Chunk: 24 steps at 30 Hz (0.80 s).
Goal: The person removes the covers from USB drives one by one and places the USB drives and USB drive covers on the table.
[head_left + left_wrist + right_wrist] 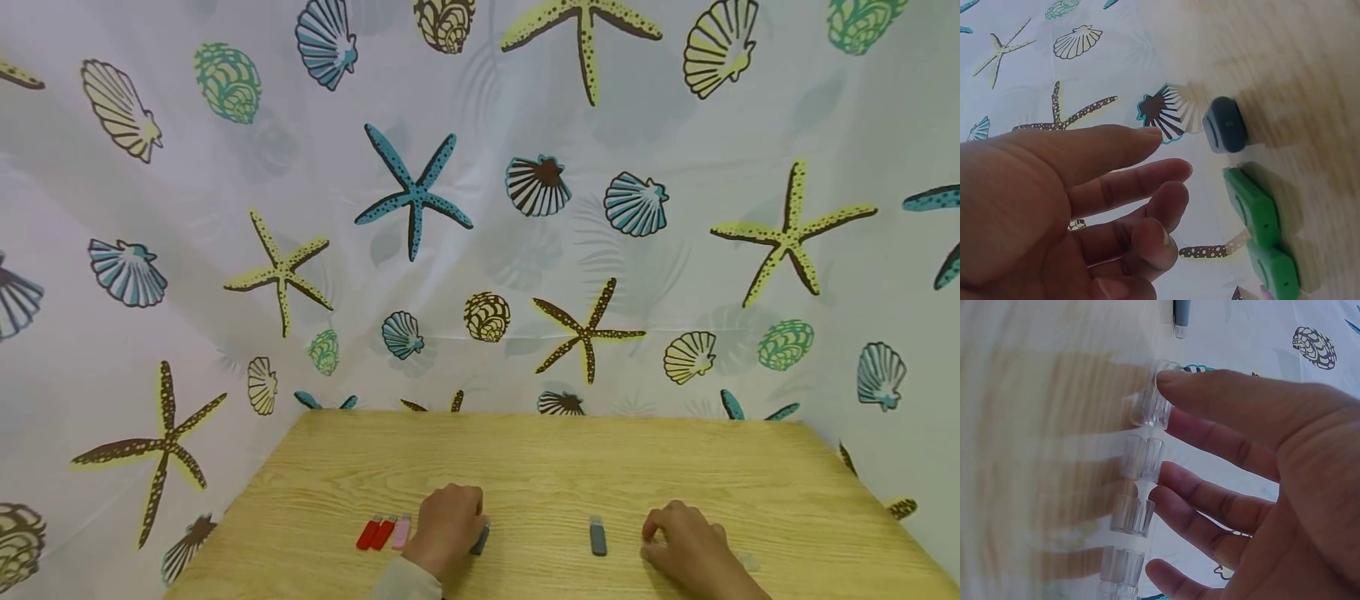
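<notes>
My left hand (447, 527) hovers beside a dark blue-grey USB stick (481, 540), partly hidden behind it in the head view. In the left wrist view its fingers are loosely bent, thumb apart, with a gap to that dark stick (1225, 125). Two green USB sticks (1254, 206) lie below the dark one; the hand hides them from the head camera. My right hand (688, 543) pinches a clear plastic cap (1152, 403) between thumb and index finger, as the right wrist view shows. More clear caps (1132, 514) stand in a row beneath it, near the other fingers.
Two red USB sticks (377, 532) and a pink one (402, 532) lie left of my left hand. Another blue-grey stick (597, 537) lies between the hands. Shell-patterned cloth (480, 250) rises behind the wooden table (555, 467) and at both sides.
</notes>
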### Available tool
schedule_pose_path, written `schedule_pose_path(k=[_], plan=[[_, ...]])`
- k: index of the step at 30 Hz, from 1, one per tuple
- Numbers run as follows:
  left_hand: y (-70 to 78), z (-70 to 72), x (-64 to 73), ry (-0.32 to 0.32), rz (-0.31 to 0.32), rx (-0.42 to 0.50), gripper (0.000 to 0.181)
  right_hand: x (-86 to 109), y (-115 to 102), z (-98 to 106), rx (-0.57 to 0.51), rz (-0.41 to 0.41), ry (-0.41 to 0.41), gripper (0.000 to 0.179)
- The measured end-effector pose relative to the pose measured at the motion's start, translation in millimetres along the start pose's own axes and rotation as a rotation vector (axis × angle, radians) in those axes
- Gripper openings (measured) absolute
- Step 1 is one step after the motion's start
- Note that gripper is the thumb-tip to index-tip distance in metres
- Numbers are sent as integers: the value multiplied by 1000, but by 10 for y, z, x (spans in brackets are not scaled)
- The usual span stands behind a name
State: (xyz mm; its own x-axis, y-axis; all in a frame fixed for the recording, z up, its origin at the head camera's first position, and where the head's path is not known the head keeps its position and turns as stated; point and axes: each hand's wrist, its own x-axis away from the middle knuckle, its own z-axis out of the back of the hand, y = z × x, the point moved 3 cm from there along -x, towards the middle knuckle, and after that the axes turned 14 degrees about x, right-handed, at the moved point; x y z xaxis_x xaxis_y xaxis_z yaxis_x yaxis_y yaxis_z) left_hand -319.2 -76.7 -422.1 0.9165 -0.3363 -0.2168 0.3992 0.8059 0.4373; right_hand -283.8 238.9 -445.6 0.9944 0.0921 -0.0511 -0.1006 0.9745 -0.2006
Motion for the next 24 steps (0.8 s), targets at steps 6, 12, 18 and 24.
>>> schedule_pose_path(k=[6,12,18,24], plan=[[93,-75,-11,37,-36,-9,21,-3,-4,8,-3,-1,-2,11],[245,-212,-2,33,-91,-24,20,-31,-56,3,2,17,1,11],[384,-306,-17,22,-103,-54,25,-31,-153,-21,-25,40,15,12],[555,-422,-89,-12,-131,-90,25,-17,-256,-73,-48,106,34,15]])
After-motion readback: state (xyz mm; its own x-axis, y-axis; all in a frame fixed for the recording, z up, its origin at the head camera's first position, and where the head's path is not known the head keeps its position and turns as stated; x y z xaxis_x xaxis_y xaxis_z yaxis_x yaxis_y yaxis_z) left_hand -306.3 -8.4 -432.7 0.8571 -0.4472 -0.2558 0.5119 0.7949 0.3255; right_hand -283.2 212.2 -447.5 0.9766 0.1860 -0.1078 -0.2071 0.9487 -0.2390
